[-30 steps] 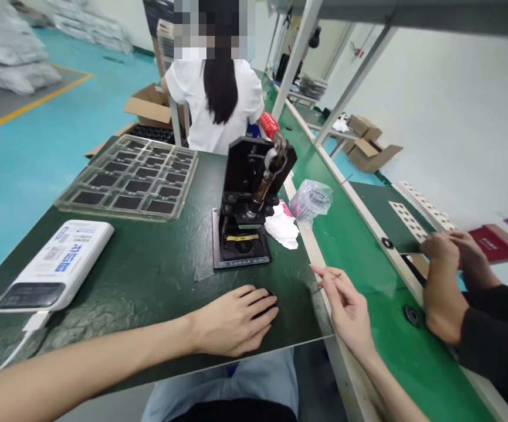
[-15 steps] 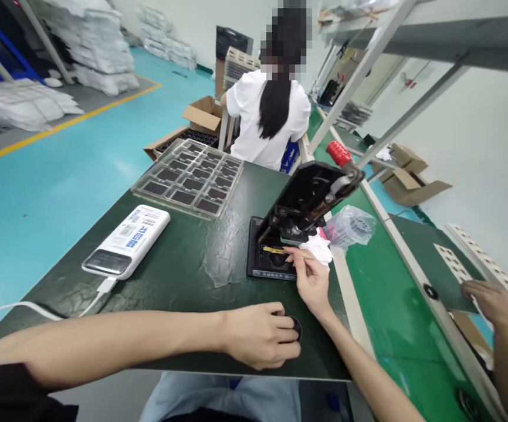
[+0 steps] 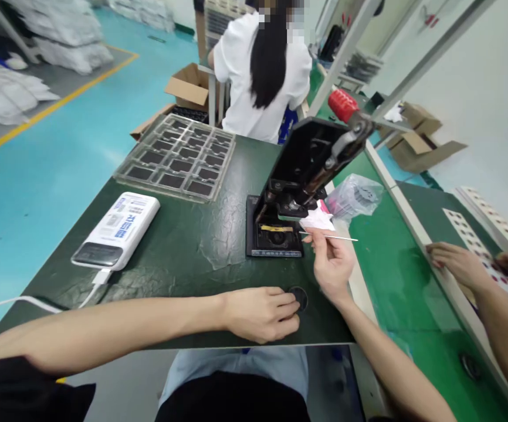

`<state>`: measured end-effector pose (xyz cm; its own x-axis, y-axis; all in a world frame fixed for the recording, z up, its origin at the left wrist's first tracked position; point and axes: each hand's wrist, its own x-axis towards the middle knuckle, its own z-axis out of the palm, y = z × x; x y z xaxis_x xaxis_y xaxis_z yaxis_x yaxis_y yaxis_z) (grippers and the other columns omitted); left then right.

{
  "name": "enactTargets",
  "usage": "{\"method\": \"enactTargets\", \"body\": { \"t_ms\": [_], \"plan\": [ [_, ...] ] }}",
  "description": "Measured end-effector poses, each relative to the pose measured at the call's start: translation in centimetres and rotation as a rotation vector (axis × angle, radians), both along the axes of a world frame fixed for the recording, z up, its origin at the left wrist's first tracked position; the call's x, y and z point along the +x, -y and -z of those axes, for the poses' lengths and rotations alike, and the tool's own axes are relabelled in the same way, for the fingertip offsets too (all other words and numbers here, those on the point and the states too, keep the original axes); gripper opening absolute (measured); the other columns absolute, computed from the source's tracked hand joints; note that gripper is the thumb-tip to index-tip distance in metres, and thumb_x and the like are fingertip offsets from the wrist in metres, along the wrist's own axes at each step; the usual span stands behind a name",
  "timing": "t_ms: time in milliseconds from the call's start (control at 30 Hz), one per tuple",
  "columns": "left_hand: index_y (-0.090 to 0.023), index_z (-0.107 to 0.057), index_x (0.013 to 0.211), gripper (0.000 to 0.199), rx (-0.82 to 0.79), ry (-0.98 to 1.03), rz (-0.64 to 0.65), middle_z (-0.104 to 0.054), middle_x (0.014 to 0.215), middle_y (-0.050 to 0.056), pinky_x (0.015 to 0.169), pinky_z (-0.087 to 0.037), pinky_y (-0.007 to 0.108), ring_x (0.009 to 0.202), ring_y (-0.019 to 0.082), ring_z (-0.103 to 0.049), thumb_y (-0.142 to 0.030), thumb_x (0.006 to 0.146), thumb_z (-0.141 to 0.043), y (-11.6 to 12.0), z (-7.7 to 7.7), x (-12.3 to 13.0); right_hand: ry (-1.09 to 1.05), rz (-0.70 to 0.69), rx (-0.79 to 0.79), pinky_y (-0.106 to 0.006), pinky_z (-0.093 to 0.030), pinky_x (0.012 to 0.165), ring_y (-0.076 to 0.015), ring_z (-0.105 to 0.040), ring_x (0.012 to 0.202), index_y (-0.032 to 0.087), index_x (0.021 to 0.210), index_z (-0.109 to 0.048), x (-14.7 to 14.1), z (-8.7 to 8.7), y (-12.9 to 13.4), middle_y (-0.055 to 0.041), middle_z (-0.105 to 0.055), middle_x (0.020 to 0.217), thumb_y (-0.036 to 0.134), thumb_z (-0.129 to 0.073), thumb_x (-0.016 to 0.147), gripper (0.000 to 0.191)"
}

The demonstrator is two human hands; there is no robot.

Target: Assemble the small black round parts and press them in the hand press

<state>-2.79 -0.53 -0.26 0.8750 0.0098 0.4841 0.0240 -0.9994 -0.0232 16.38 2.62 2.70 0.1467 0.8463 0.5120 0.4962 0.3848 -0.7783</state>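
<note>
My left hand (image 3: 265,315) rests near the table's front edge, fingers curled and closed at the left rim of a small black disc (image 3: 300,298), which they partly hide. Pinched in my right hand (image 3: 333,264) is a thin silver rod (image 3: 342,238), pointing out to the right, with its other end by the fixture. Just left of that hand stands a black hand press (image 3: 298,164) with a red grip (image 3: 343,105), its upper part tilted up. A yellow strip (image 3: 275,228) lies across the press base (image 3: 275,253), above a round dark recess.
A clear tray (image 3: 166,186) of dark rectangular pieces and a white power bank (image 3: 117,228) with a cable lie left. Behind the press are white tissue (image 3: 318,218) and a plastic bag (image 3: 355,196). One person sits ahead; another person's hands (image 3: 460,266) work at right.
My right hand has drawn back rightward from the press base, and the silver rod now shows. My left fingers have slid slightly left, baring more of the black disc. The view has tilted down.
</note>
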Motion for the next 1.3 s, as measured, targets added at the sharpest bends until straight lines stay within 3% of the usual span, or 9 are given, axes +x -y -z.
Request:
{"method": "enactTargets", "body": {
  "t_ms": [133,300,467,700,867,1067,1300],
  "plan": [
    [-0.009,-0.067,0.105,0.026,-0.029,0.049,-0.059,-0.073,0.115,0.016,0.113,-0.046,0.038,0.119,0.028,-0.064,-0.023,0.1,-0.045,0.0,-0.1,-0.2,-0.015,-0.118,-0.157,-0.026,-0.058,0.067,-0.0159,-0.07,0.07,0.019,0.088,-0.076,1.4,-1.0,3.7,-0.0042,-0.073,0.076,0.036,-0.065,0.1,0.024],
    [-0.007,-0.062,0.119,0.029,-0.089,0.058,-0.106,-0.072,0.118,0.016,0.105,-0.052,0.041,0.118,0.029,-0.065,-0.021,0.101,-0.045,0.1,-0.9,-0.2,-0.131,-0.006,-0.248,-0.022,-0.051,0.055,-0.0131,-0.063,0.058,0.019,0.068,-0.067,2.4,0.3,7.2,-0.0019,-0.065,0.064,0.045,-0.069,0.096,0.038],
    [-0.007,-0.05,0.13,0.035,-0.393,0.081,-0.284,-0.068,0.123,0.017,0.102,-0.056,0.042,0.12,0.03,-0.063,-0.028,0.102,-0.052,-0.5,-1.3,-0.2,-0.191,-0.023,-0.264,-0.022,-0.048,0.054,-0.0121,-0.058,0.056,0.019,0.063,-0.062,2.8,1.1,7.3,-0.0005,-0.061,0.06,0.043,-0.075,0.092,0.04],
    [-0.019,-0.043,0.132,0.041,-0.786,0.057,-0.208,-0.065,0.124,0.012,0.1,-0.059,0.04,0.119,0.027,-0.064,-0.033,0.099,-0.063,-1.7,-0.9,-0.5,-0.154,-0.169,-0.336,-0.023,-0.045,0.053,-0.0122,-0.06,0.06,0.02,0.081,-0.072,2.1,1.4,7.6,-0.0017,-0.068,0.072,0.029,-0.07,0.095,0.017],
    [-0.019,-0.043,0.133,0.042,-0.795,0.058,-0.204,-0.066,0.126,0.012,0.101,-0.058,0.042,0.122,0.028,-0.063,-0.033,0.1,-0.064,-1.7,-0.9,-0.6,-0.107,-0.231,-0.365,-0.023,-0.045,0.053,-0.0121,-0.06,0.059,0.019,0.08,-0.071,1.8,1.2,7.9,-0.001,-0.068,0.07,0.026,-0.068,0.096,0.017],
    [-0.018,-0.045,0.131,0.052,-0.762,0.037,-0.249,-0.067,0.125,0.012,0.1,-0.056,0.044,0.121,0.029,-0.063,-0.046,0.095,-0.071,-1.7,-1.1,0.0,-0.067,-0.241,-0.383,-0.022,-0.043,0.052,-0.0103,-0.056,0.056,0.019,0.078,-0.07,1.7,0.9,7.7,0.0004,-0.066,0.068,0.024,-0.067,0.096,0.018],
    [-0.019,-0.047,0.127,0.048,-0.832,0.027,-0.264,-0.068,0.126,0.01,0.101,-0.052,0.041,0.121,0.028,-0.062,-0.035,0.093,-0.076,-1.8,-1.1,0.3,-0.083,-0.144,-0.37,-0.024,-0.046,0.056,-0.0125,-0.061,0.062,0.02,0.08,-0.068,2.1,1.5,7.9,-0.0006,-0.066,0.071,0.026,-0.066,0.097,0.018]
  ]
}}
